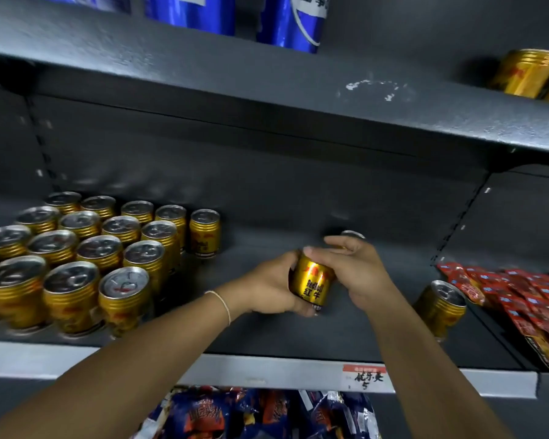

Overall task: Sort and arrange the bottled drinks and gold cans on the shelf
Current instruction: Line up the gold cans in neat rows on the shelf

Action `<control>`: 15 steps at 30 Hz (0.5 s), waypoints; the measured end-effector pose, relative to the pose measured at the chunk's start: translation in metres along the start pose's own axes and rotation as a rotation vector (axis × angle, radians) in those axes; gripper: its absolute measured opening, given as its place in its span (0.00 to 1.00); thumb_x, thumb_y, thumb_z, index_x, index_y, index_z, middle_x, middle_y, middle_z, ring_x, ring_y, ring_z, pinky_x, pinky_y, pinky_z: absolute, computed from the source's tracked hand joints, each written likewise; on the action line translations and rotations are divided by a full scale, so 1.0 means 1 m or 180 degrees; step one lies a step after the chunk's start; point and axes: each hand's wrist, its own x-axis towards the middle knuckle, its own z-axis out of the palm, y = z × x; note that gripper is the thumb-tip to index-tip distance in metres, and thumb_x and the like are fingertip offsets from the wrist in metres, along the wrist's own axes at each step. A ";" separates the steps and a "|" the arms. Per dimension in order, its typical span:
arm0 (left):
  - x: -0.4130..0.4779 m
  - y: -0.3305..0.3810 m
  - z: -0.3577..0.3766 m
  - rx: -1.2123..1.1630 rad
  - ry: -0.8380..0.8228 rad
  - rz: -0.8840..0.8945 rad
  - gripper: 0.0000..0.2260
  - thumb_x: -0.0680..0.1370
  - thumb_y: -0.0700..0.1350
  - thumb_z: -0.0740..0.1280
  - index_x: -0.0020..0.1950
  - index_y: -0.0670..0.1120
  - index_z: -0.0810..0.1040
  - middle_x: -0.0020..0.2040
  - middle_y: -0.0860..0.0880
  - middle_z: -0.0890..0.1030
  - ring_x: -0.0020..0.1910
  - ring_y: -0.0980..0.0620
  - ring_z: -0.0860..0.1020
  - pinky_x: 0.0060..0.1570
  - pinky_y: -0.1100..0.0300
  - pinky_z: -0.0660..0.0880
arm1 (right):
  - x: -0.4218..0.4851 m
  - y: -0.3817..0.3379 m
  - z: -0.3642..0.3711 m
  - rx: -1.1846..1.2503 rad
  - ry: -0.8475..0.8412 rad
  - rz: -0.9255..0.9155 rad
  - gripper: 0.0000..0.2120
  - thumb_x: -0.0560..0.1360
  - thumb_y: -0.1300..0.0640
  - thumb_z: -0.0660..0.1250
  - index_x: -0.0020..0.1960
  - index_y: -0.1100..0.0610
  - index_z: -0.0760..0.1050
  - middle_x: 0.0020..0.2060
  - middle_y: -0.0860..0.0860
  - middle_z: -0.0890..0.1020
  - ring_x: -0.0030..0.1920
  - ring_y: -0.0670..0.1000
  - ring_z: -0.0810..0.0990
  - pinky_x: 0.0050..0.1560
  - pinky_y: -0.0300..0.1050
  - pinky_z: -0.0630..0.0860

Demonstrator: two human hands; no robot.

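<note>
– Two hands on one can?
– Yes. My left hand (268, 288) wraps the held can (313, 285) from the left, fingers curled round under it. My right hand (358, 274) cups its right side, thumb over the top rim, fingers loosely bent. Label faces me, can slightly tilted, mid-span over the shelf (267, 337). Can't tell if the base touches.
– Surroundings?
– Left: gold cans (76, 258) upright in rows, well apart from the held can. A rear can (352, 235) peeks out just behind my right fingers. A single can (439, 307) stands to the right, near the red packets (520, 299).
– Above, below?
– Upper shelf (267, 99) overhangs, carrying blue containers (292, 23) and tipped gold cans (523, 72) far right. Price tag (363, 377) on the front edge, blue snack bags (257, 413) underneath.
– In the way?
– Only the rear can, close to my right hand.
</note>
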 end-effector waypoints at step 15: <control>-0.062 -0.024 -0.109 0.0437 0.0540 -0.0136 0.25 0.67 0.49 0.78 0.60 0.53 0.73 0.54 0.56 0.80 0.53 0.57 0.78 0.53 0.60 0.76 | -0.011 -0.002 0.118 0.0515 -0.1069 0.0151 0.27 0.59 0.52 0.80 0.54 0.62 0.81 0.48 0.60 0.86 0.46 0.55 0.86 0.40 0.45 0.81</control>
